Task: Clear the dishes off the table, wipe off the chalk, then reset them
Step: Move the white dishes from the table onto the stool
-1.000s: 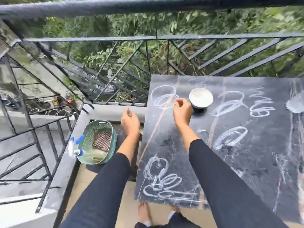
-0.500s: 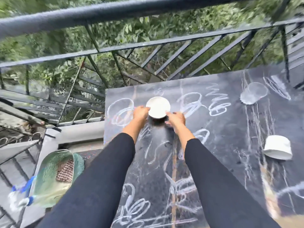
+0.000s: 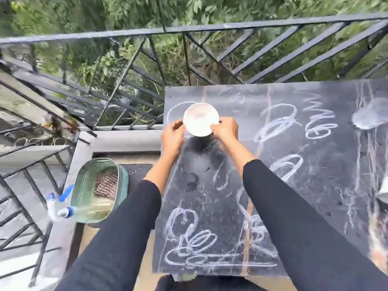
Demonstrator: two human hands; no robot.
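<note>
Since 0.5 s ago: the white bowl [image 3: 200, 119] has shifted toward the worktop's far-left corner and now covers part of a chalk loop that lay beside it before. Both grips have closed further round its rim.

Worktop [image 3: 315, 185]: dark slab, with chalk scribbles [image 3: 275, 122] across most of it.
Black metal railing [image 3: 231, 28]: runs along the far edge, foliage beyond.
Green mesh basket [image 3: 84, 181]: below and off the left edge, with a checked cloth [image 3: 106, 185] inside. A spray bottle [image 3: 60, 208] is just beside it, blurred.
Clear glass dish [image 3: 369, 116]: near the far-right edge, blurred.
Bowl: mouth up, with a dark shadow on the slab just nearer than it. Cannot tell whether it touches the surface.
Left grip [image 3: 173, 135]: fingers curled, pinching the bowl's left rim.
Right grip [image 3: 225, 131]: fingers curled on the right rim.
</note>
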